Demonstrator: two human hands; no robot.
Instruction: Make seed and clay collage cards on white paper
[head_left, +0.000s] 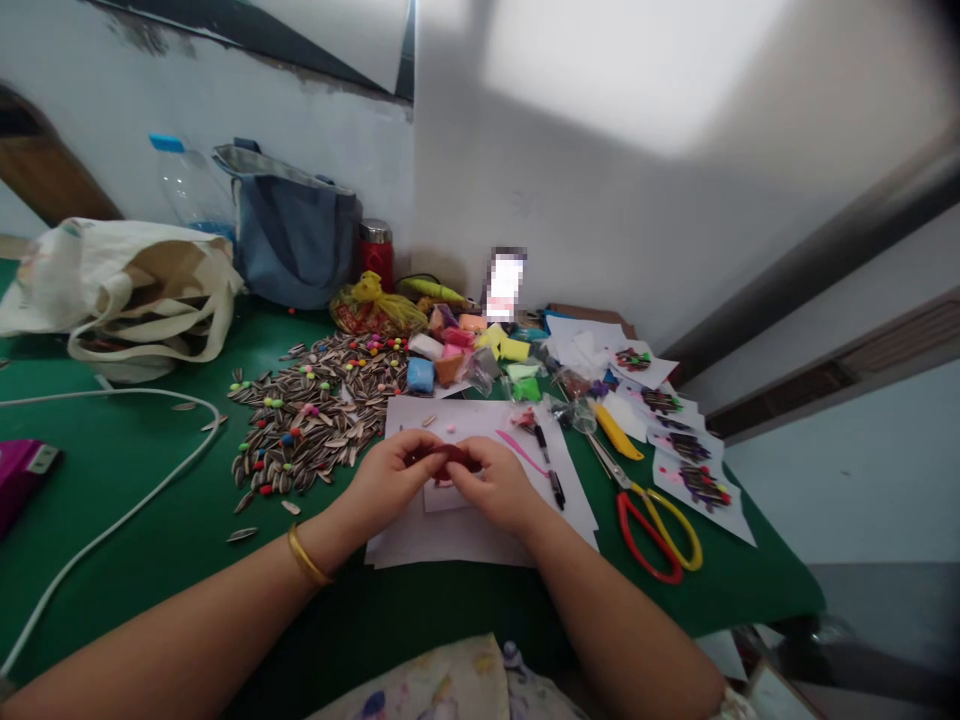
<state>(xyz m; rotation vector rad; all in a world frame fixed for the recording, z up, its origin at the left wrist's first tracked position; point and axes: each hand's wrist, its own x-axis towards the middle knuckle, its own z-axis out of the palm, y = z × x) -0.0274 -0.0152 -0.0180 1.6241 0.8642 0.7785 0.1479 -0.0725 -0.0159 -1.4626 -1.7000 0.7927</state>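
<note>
Dark red soft material (451, 455) is pinched between my left hand (394, 478) and my right hand (491, 482), with both thumbs on it. Both hands are closed and hover over a small white card (442, 500) on a stack of white paper (480, 545). Right of my right hand lie a black pen (553, 480) and a pink strip (521, 452). A small pink ball (451, 429) and a single seed (428, 421) rest on the paper beyond my fingers. To the left spreads a pile of striped seeds (322, 410) mixed with coloured beads.
Scissors (637, 490) and a yellow cutter (618, 432) lie at the right, beside seed-decorated cards (701, 485). Coloured clay packets (450, 365), a phone (505, 285) and a red flask (376, 250) stand behind. Bags (296, 240), a bottle (187, 190) and a white cable (120, 530) are left.
</note>
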